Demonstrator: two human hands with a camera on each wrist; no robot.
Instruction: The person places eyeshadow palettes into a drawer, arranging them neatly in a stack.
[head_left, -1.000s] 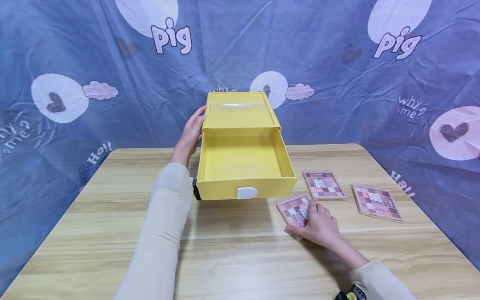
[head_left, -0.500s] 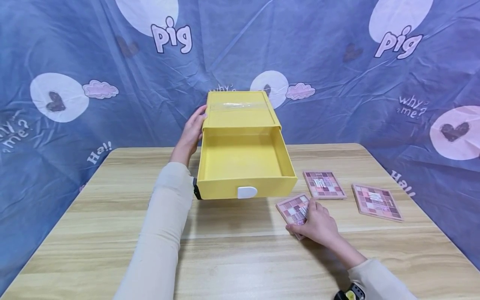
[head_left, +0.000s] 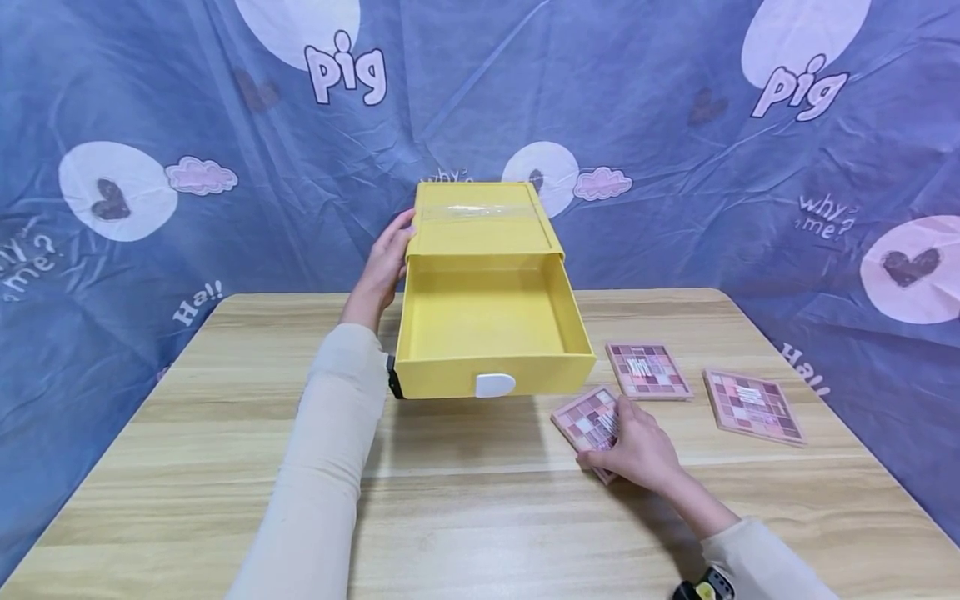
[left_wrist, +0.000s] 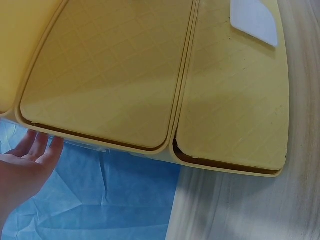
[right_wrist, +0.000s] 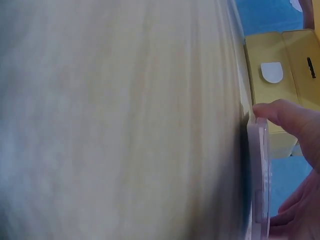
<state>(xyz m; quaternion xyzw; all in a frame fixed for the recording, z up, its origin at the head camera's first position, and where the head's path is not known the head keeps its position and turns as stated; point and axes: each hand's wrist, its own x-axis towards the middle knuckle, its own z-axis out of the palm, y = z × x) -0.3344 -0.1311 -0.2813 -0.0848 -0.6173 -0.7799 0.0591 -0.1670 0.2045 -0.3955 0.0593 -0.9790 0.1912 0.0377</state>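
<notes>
Nearest the camera, the right hand point(head_left: 637, 450) lay low on the wooden worktop point(head_left: 480, 517), its fingers curled over the near palette point(head_left: 592, 421), a flat pink eyeshadow case. In the right wrist view the thumb point(right_wrist: 280, 114) pressed on the case's edge while the other fingers wrapped under it, so the hand was grasping the palette, which looked tipped up slightly off the wood. This palette sat just in front of and to the right of the open drawer.

A little farther back and to the right, a second palette point(head_left: 647, 370) lay flat on the worktop, and a third palette point(head_left: 752, 405) lay flat beyond the right hand's reach, near the right edge. The three were close together but apart from one another.

In the middle of the worktop stood a yellow drawer box point(head_left: 483, 218), its drawer point(head_left: 491, 333) pulled well out toward the person, with a white handle tab point(head_left: 495, 385) on its front. The drawer's yellow floor was bare.

Farther still, the left hand point(head_left: 386, 262) rested against the left side of the box, its fingers straight and relaxed, touching the shell rather than gripping it; the left wrist view showed the fingers point(left_wrist: 37, 147) lying flat along the box's edge.

Behind everything hung a blue patterned cloth point(head_left: 150, 125).
</notes>
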